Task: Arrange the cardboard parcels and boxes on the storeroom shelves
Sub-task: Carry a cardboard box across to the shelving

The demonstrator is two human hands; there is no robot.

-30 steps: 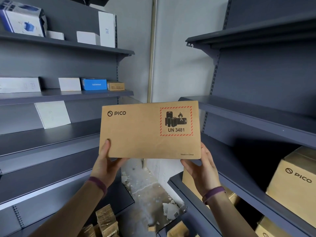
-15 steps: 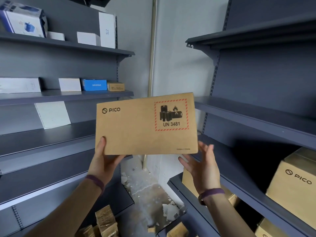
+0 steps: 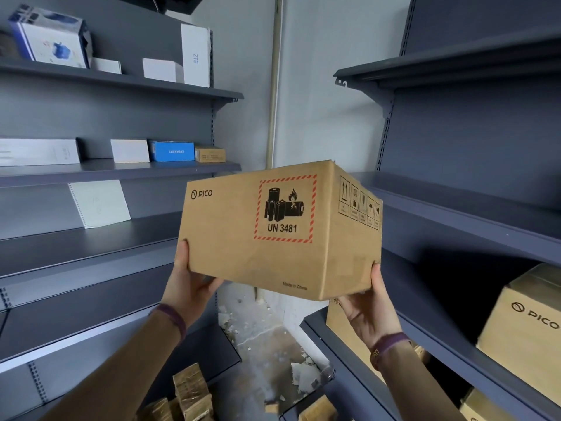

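- Cardboard box (image 3: 258,238) is being held mid-frame, long axis running left-right, printed face toward the camera.
- Left hand (image 3: 188,287) is gripping its lower left corner; right hand (image 3: 370,311) is cupping its lower right corner.
- Right shelf (image 3: 470,220) is lying bare just beside it; PICO carton (image 3: 522,329) is sitting one level below.
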